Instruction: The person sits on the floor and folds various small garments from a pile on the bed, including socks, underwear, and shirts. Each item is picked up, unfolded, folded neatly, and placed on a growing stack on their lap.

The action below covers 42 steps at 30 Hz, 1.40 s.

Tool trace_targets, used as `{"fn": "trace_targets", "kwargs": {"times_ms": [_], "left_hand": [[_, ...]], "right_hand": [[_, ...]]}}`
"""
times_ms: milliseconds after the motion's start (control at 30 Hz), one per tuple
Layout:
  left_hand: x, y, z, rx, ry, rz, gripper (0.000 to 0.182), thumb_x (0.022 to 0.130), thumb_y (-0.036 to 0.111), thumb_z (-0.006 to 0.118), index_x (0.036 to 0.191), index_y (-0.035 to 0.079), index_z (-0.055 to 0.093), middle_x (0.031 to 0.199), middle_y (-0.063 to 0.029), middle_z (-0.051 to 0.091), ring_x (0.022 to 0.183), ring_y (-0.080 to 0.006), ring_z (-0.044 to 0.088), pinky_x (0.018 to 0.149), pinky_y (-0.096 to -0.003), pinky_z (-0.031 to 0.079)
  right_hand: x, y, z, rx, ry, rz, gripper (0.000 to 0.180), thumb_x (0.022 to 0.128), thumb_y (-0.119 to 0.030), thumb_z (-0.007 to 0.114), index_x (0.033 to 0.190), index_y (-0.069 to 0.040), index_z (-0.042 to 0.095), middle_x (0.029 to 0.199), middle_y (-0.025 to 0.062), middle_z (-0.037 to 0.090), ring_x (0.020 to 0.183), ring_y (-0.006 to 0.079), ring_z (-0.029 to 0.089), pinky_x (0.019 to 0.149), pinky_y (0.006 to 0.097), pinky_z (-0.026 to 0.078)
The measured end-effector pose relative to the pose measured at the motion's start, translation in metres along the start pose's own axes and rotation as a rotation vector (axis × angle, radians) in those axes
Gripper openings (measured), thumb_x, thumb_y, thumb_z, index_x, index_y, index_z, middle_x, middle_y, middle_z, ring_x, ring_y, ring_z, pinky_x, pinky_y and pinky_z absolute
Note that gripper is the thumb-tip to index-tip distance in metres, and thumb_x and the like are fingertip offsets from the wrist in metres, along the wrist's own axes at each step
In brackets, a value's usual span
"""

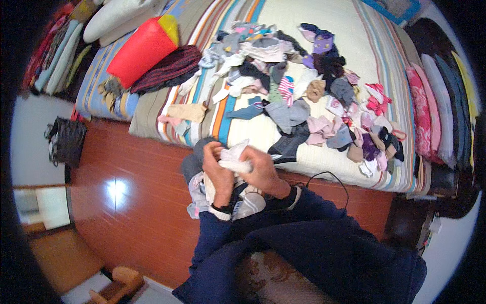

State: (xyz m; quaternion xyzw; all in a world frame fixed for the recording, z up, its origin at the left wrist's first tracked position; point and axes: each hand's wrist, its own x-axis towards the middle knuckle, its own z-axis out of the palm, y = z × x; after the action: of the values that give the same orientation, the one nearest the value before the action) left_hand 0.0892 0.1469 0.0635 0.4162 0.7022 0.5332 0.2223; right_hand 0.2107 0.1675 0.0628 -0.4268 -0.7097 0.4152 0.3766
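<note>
A white sock (234, 159), partly bunched, is held between my two hands near the bed's front edge. My left hand (219, 173) grips its left side with curled fingers. On the other side, my right hand (264, 173) pinches it between thumb and fingers. Below my hands more socks rest on my lap, including a white and grey sock (250, 205) and, further left, a dark grey sock (191, 165). Just beyond my right hand a dark grey sock with a pattern (290, 144) lies at the bed's edge.
Many loose socks (262, 72) spread over the striped bedspread (315, 11). A red and yellow bag-like item (142, 51) and a dark striped cloth (169, 70) lie left. Folded textiles (421, 110) stand at right. A black bag (66, 140) is on the floor; a black cable (338, 176) hangs nearby.
</note>
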Motion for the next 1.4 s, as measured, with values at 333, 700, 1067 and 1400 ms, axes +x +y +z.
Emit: {"fn": "trace_targets", "kwargs": {"times_ms": [333, 700, 1067, 1400], "left_hand": [[-0.053, 0.035, -0.011, 0.021, -0.309, 0.168, 0.035, 0.066, -0.004, 0.058, 0.097, 0.006, 0.047, 0.077, -0.0161, 0.055, 0.073, -0.029, 0.06, 0.067, -0.0338, 0.048], [-0.009, -0.011, -0.042, -0.836, -0.408, -0.765, 0.028, 0.076, -0.002, 0.047, 0.099, -0.005, 0.061, 0.091, -0.0116, 0.064, 0.083, -0.0193, 0.063, 0.075, -0.026, 0.048], [-0.021, 0.018, -0.09, -1.017, -0.681, -0.719, 0.053, 0.096, 0.032, 0.051, 0.135, 0.001, 0.033, 0.122, -0.0071, 0.051, 0.113, -0.0145, 0.051, 0.097, -0.0301, 0.041], [-0.011, -0.013, -0.084, -1.551, -0.516, -0.611, 0.05, 0.102, 0.033, 0.031, 0.14, 0.001, 0.031, 0.141, -0.0096, 0.039, 0.129, -0.0208, 0.039, 0.111, -0.0335, 0.026]], "right_hand": [[0.014, 0.01, -0.008, -0.019, 0.193, 0.116, 0.015, 0.073, 0.002, 0.06, 0.083, -0.006, 0.053, 0.062, -0.0033, 0.045, 0.057, 0.0042, 0.042, 0.048, 0.0224, 0.033], [0.025, -0.007, 0.014, 0.944, -0.3, 0.519, 0.016, 0.081, -0.009, 0.06, 0.094, -0.004, 0.052, 0.084, 0.003, 0.059, 0.072, 0.01, 0.058, 0.065, 0.0214, 0.045], [0.042, -0.001, 0.061, 0.459, -0.572, -0.068, 0.034, 0.096, -0.029, 0.04, 0.082, -0.002, 0.056, 0.076, 0.0039, 0.057, 0.069, 0.0138, 0.055, 0.061, 0.0283, 0.043], [0.042, -0.032, 0.036, 0.501, -0.268, 0.339, 0.035, 0.097, -0.028, 0.045, 0.09, 0.0, 0.065, 0.074, -0.0005, 0.06, 0.072, 0.0078, 0.056, 0.065, 0.0221, 0.045]]}}
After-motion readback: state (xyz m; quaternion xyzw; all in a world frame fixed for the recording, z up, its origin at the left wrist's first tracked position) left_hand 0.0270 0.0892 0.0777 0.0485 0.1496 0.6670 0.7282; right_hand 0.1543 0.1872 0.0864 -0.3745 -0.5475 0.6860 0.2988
